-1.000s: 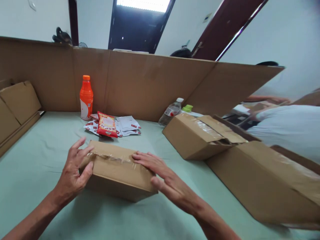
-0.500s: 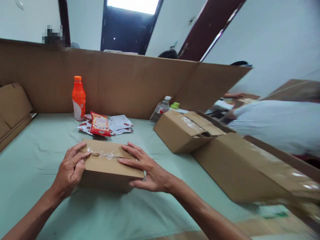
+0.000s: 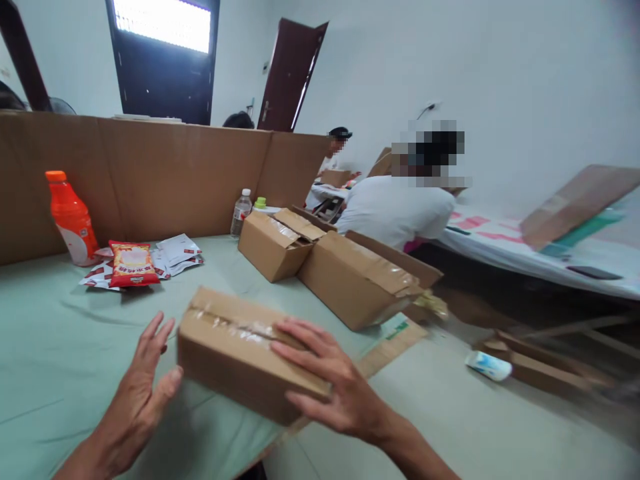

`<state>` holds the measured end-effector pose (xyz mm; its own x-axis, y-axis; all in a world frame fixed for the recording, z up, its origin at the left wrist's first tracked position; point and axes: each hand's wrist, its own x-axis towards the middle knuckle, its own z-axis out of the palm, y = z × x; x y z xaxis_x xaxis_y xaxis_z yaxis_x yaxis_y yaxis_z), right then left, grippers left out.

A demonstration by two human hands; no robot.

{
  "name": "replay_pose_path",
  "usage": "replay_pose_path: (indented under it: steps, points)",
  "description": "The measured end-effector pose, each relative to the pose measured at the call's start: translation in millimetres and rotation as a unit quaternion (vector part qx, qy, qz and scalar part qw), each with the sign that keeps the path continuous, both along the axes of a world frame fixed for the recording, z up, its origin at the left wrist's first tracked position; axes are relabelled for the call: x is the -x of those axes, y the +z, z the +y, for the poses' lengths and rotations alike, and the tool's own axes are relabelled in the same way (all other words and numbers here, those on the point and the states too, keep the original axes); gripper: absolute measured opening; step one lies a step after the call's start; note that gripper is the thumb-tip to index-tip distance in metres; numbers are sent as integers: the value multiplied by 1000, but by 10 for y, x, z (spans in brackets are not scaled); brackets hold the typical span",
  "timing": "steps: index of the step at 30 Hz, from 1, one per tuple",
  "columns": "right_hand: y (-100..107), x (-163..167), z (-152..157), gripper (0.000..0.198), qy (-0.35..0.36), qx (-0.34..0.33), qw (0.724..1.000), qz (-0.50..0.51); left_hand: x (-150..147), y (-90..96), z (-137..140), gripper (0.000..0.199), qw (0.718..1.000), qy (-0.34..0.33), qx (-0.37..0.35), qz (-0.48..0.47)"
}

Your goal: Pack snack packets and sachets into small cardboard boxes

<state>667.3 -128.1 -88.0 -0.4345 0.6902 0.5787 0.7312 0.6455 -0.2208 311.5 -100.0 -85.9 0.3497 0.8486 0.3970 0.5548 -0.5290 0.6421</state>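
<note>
Now that your left hand (image 3: 133,403) is off the taped cardboard box (image 3: 225,360), open beside it, control's all on your right hand (image 3: 333,373), gripping one end.

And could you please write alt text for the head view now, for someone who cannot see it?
A person's right hand is on a taped cardboard box, the open left hand beside its left end. Beyond are an orange bottle, a red packet on white sachets and, to the right, two more boxes.
</note>
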Motion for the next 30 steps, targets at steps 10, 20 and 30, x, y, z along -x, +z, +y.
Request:
replay_pose_path:
  steps: [10, 20, 30]
  points:
    - [-224, -983, 332, 45, -406, -84, 910, 17, -148, -428, 3, 55, 995, -72, 55, 28]
    - [-163, -936, 474, 45, -468, -75, 878, -64, 368, -701, 112, 45, 990, -19, -60, 122]
    - [-187, 88, 696, 37, -227, -34, 972, 47, 906, -831, 174, 37, 974, 85, -60, 201]
